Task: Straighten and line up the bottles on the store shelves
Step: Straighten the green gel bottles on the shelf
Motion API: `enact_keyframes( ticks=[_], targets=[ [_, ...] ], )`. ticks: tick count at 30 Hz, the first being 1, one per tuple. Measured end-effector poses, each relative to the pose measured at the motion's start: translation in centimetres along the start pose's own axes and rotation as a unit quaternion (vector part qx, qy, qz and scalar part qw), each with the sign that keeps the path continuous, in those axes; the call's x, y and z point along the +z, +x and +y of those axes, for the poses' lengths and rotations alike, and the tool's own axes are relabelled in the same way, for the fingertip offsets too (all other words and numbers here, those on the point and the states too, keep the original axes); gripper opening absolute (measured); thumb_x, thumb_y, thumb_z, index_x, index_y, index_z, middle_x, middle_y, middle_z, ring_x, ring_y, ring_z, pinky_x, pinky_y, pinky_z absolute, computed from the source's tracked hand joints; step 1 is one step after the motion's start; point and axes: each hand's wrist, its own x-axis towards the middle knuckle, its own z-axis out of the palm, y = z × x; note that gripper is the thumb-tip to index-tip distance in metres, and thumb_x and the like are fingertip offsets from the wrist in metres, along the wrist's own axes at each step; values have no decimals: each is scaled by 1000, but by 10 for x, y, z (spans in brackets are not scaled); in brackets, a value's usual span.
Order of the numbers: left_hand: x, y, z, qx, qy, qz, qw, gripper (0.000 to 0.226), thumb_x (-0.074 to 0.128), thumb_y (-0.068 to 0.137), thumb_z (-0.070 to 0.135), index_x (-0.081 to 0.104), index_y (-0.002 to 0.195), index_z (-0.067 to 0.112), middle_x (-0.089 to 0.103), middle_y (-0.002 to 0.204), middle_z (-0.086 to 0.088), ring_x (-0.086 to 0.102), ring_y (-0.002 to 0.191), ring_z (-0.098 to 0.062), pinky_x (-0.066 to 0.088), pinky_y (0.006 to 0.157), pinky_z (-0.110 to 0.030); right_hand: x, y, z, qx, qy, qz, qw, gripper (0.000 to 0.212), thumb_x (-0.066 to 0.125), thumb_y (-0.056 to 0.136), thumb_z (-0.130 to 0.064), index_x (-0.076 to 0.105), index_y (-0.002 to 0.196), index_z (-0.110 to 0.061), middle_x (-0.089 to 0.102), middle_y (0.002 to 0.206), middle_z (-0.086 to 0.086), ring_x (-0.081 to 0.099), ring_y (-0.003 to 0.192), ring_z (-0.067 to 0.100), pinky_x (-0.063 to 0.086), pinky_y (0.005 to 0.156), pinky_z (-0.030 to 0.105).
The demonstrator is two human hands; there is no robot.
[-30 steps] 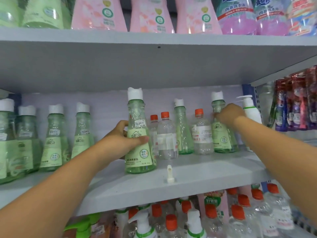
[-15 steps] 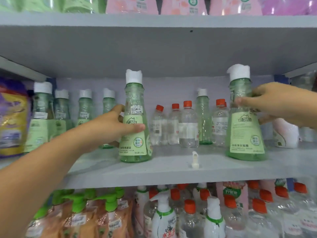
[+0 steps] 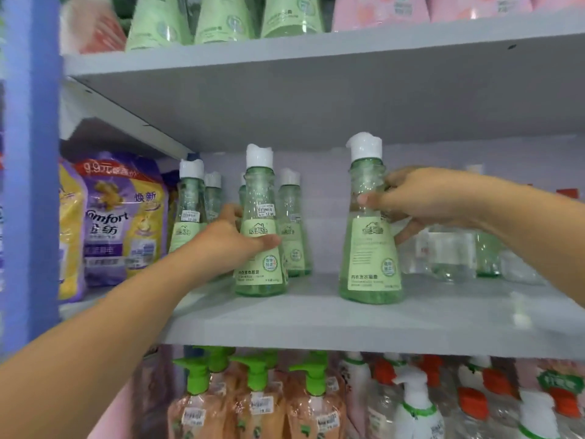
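Two green bottles with white caps stand upright near the front of the grey middle shelf [image 3: 316, 324]. My left hand [image 3: 234, 239] grips the left green bottle [image 3: 260, 255] around its body from the left side. My right hand [image 3: 421, 198] holds the right green bottle [image 3: 370, 248] at its neck. Behind the left bottle stands a cluster of several matching green bottles [image 3: 196, 217], close together at the back left of the shelf.
Purple and yellow refill bags [image 3: 123, 213] sit at the shelf's left end beside a blue upright [image 3: 31, 172]. Clear bottles [image 3: 452, 251] stand blurred at the back right. Green-pump bottles [image 3: 256, 397] and orange-capped bottles [image 3: 493, 384] fill the shelf below; green and pink bottles line the shelf above.
Both hands have carried their green bottles leftward along the shelf. The right bottle came from the back right to the front. The left bottle now stands in front of the back-left cluster.
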Motion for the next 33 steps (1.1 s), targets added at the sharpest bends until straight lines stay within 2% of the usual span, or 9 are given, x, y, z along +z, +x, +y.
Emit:
enact_keyframes(
  ticks=[6,13,16,18,21,23,25,29,33],
  targets=[
    [-16,26,-21,-8,92,-19,996,80,81,70,67,49,131,27,67,117,6,68,99,-16,59,87,-38,54,37,-39,4,-29,-40,999,25,65,99,-35,63,114,-15,73,110,5,72,98,20,65,77,45],
    [-33,40,-11,-27,258,-59,964,67,72,78,70,60,108,11,75,96,-3,74,83,-22,61,85,-40,89,76,-48,6,-51,-29,998,29,63,99,-39,64,120,-18,73,114,3,72,102,18,64,78,44],
    [-27,43,-11,-29,301,-41,952,57,65,87,67,61,83,10,71,74,-3,69,66,-19,57,68,-31,95,84,-50,4,-41,-42,998,28,62,101,-35,63,121,-17,73,116,5,72,104,20,64,81,46],
    [-22,41,-11,-35,301,-24,953,55,64,91,62,61,79,9,64,68,-4,62,59,-20,50,57,-28,99,88,-49,-1,-42,-39,998,24,60,101,-35,63,118,-17,72,115,5,71,105,20,64,82,46],
    [-21,43,-13,-47,281,-23,958,54,64,93,57,61,84,5,68,65,-3,68,61,-21,57,65,-30,105,93,-46,-13,-42,-27,999,21,59,102,-37,64,114,-20,71,116,4,69,108,21,64,81,44],
    [-24,42,-16,-52,249,-22,967,60,68,91,56,60,114,1,76,72,-5,74,70,-22,61,78,-36,111,95,-40,-27,-33,-12,999,15,57,103,-37,64,109,-25,71,115,2,69,106,19,64,80,44],
    [-26,41,-21,-60,193,-11,979,81,74,86,54,43,145,7,77,77,-8,77,71,-23,63,81,-39,120,94,-31,-48,-2,24,999,14,54,103,-39,61,110,-28,71,112,-3,70,100,14,64,76,40],
    [-27,41,-36,-60,84,-19,995,81,81,83,45,39,147,18,72,89,-9,74,61,-23,65,67,-39,125,93,-14,-48,65,13,997,40,62,98,-45,50,133,-30,70,116,-7,71,97,8,60,74,31],
    [-27,39,-40,-52,23,-19,998,77,82,85,36,40,147,20,70,93,-8,72,64,-25,64,60,-36,124,94,-9,-25,66,-12,997,42,72,93,-37,57,130,-22,71,119,-3,72,101,13,61,81,33]
  ],
)
